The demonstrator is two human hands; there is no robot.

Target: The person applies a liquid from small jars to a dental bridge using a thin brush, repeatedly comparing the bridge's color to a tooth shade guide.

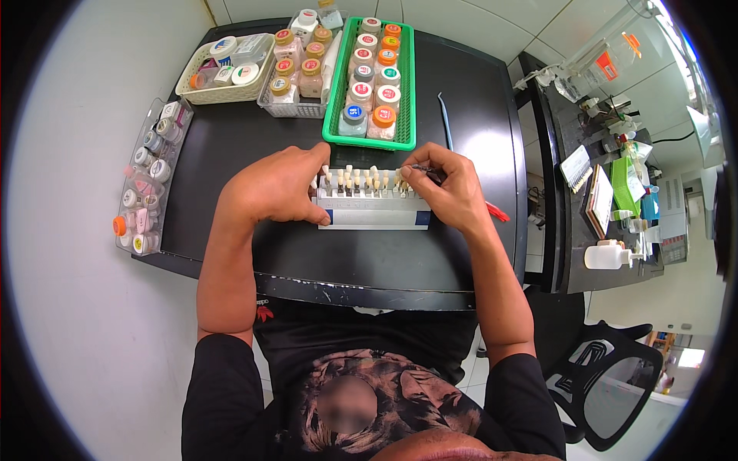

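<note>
A dental shade guide [374,219], a silver holder with blue end blocks and rows of tooth-coloured tabs, lies on the black table in front of me. My left hand [273,188] grips its left end, thumb at the front edge and fingers behind. At the right end of the rows, my right hand [446,184] is closed in a pinch at the tabs. Something small and dark shows between its fingers; it looks like a shade tab's handle, partly hidden by the fingers.
Behind the guide stands a green basket [330,127] of powder jars. Left of it are a grey basket [296,110], a cream basket [223,95] and a clear tray [141,250] of small jars. A blue hooked tool [446,123] and a red object [498,212] lie at right.
</note>
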